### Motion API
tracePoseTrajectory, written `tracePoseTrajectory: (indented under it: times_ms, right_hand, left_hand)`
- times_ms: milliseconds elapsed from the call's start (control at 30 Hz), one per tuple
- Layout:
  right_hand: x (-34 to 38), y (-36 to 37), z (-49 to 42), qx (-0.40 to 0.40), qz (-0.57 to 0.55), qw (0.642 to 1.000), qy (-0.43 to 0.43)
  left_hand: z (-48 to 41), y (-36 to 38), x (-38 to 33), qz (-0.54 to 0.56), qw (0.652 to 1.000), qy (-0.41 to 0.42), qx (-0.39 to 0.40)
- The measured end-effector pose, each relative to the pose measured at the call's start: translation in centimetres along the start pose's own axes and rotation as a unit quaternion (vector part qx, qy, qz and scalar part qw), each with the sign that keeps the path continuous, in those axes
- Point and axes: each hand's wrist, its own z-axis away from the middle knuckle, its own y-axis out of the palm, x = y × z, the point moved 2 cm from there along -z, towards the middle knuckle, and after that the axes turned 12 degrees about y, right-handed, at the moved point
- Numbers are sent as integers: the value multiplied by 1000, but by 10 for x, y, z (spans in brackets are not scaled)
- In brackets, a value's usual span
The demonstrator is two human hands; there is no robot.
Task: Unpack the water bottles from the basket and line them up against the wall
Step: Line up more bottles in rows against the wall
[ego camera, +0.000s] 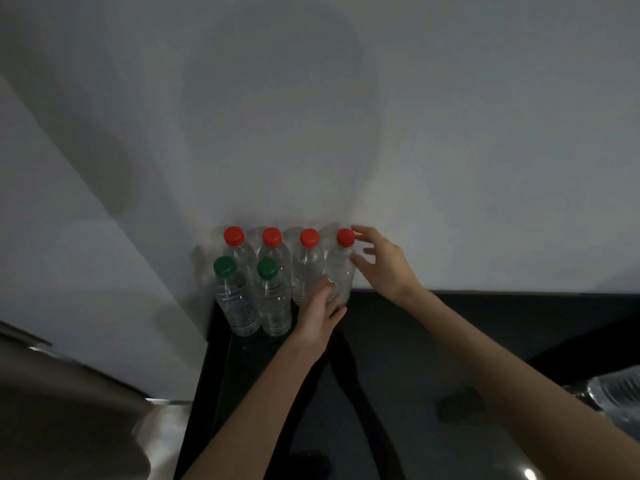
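- Steadying the fourth red-capped bottle (341, 268) at the right end of the back row, against the wall (346, 133).
- Left hand (320, 315) low on the body, fingers loosely curved on the plastic; right hand (381, 263) spread, fingertips at the cap and shoulder.
- Best nudged flush beside the third red-capped bottle (308, 268), kept upright (tall and likely tippy).
- Two green-capped bottles (252, 296) in front, on the dark counter (450, 341).
- More clear bottles (613, 393) at the right edge; basket not clearly in view.
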Motion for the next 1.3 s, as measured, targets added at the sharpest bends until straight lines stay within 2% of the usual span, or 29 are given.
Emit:
tracePoseTrajectory:
  times_ms: [133,300,467,600,767,1033,1100,1300]
  right_hand:
    - [12,-38,45,-28,25,998,-43]
    - [11,-96,107,-84,66,990,-88]
    - [-18,-149,164,-137,87,981,-102]
    - [-62,-193,203,-176,104,975,-86]
    - [-130,-251,249,-214,140,966,-43]
    - [-235,-341,307,-228,145,963,6]
    - [-258,-359,316,-223,134,965,32]
    - [-304,-373,329,-155,99,981,55]
  left_hand:
    - [34,15,-31,-141,985,87,41]
    - [88,56,-62,-289,926,210,125]
    - [136,97,-74,-329,883,293,158]
    - [169,139,-53,-380,838,345,184]
    - [200,206,3,-428,797,362,226]
    - [219,305,109,-450,797,302,266]
    - [214,323,134,-469,788,289,273]
    - [200,363,206,-568,721,252,307]
